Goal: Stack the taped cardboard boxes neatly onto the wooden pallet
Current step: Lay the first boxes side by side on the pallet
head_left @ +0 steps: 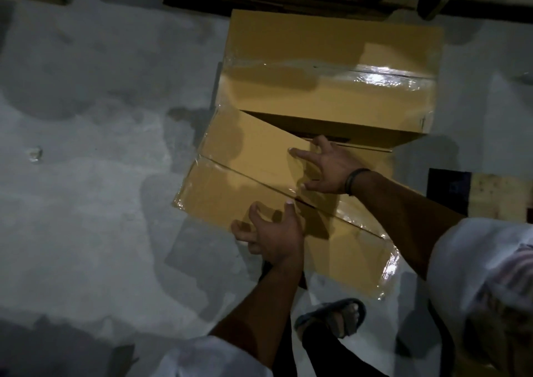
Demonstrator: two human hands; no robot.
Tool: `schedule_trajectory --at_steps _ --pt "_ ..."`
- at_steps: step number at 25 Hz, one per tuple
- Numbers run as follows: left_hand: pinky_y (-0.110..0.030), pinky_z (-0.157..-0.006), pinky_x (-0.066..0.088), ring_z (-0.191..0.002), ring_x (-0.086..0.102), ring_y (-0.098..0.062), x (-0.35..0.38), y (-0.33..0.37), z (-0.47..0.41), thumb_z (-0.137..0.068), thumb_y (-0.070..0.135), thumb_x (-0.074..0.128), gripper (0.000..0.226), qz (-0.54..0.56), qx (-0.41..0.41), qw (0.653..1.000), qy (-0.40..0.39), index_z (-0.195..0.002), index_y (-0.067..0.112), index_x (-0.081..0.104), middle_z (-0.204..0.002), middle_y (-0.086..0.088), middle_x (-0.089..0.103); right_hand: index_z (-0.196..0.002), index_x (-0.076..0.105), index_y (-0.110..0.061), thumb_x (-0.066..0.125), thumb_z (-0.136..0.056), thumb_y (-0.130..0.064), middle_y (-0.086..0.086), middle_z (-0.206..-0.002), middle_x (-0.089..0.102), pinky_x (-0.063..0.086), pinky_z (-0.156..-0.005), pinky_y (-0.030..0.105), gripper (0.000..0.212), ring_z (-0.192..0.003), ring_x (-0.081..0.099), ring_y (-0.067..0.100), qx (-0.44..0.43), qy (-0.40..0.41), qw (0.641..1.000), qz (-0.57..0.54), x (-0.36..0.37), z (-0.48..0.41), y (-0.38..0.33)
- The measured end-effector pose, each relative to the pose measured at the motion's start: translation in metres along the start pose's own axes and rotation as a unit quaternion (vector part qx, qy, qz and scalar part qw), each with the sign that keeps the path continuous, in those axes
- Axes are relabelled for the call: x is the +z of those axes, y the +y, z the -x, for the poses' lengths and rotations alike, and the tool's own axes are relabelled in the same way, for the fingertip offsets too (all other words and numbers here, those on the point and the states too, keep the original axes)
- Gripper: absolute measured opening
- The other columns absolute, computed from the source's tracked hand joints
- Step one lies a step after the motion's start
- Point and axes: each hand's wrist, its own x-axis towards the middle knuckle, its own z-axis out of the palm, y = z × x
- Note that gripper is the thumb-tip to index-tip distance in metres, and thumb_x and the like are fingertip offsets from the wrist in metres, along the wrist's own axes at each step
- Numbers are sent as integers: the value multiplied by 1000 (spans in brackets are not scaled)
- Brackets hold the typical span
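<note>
Over the near box, left hand and right hand reach, fingers splayed, empty.

Short white sleeves on both arms: left sleeve at lower centre of frame, right sleeve at right edge, a striped patch on the cloth beside it. Thin dark wristband on the right wrist. Dark trousers bottom centre; one foot in a dark open-toed sandal, toes showing.

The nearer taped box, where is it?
In the head view's centre, the nearer box lies on the floor beneath the left hand and right hand, beside the farther box.
</note>
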Motion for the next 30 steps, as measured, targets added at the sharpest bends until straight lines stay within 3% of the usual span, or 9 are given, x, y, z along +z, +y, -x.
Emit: schedule_trajectory --at_steps 4,10,16,19,24,27,30 --pt "-56 -103 44 -135 33 -46 -6 -13 56 -73 60 83 78 -17 52 998 13 -141 41 50 -161 12 -6 -150 18 -57 60 -82 -71 5 -152 23 41 -107 44 81 -134 36 29 -1 72 997 -23 -11 57 7" --pt "-60 -106 39 -138 28 -44 0 -22 171 -76 57 80 68 1 153 988 -15 -138 49 53 -164 14 1 -149 24 -56 61 -81 -70 3 -147 28 36 -108 49 78 -131 37 27 24 167 986 -20 -59 160 44" --pt "-57 -110 33 -139 30 -37 20 -6 274 -76 58 77 58 6 294 954 -59 -131 50 60 -161 16 17 -152 22 -52 63 -81 -69 8 -146 30 36 -109 49 83 -132 37 31 148 255 955 -36 -80 297 128" --pt "-53 -112 28 -141 29 -33 30 6 309 -76 58 77 60 -22 383 919 -96 -132 49 59 -160 15 24 -152 26 -49 63 -81 -70 10 -145 30 41 -105 48 83 -129 40 33 232 295 924 -70 -59 359 162" --pt "-48 -110 28 -138 31 -31 64 14 337 -74 60 80 90 -107 534 821 -172 -151 46 37 -164 0 11 -150 33 -39 66 -79 -67 19 -142 35 51 -93 47 83 -120 47 40 376 360 846 -113 9 424 194" --pt "-50 -116 25 -144 25 -35 97 15 340 -75 61 79 94 -177 579 766 -217 -154 49 29 -167 -6 1 -151 28 -41 58 -81 -71 18 -158 16 46 -102 50 82 -134 38 43 443 359 811 -129 55 434 198" --pt "-52 -119 25 -145 24 -40 127 20 336 -76 65 76 79 -250 596 715 -268 -147 55 41 -168 -6 7 -152 25 -47 51 -82 -75 6 -166 -1 41 -108 54 80 -141 30 42 484 336 787 -184 90 434 191"
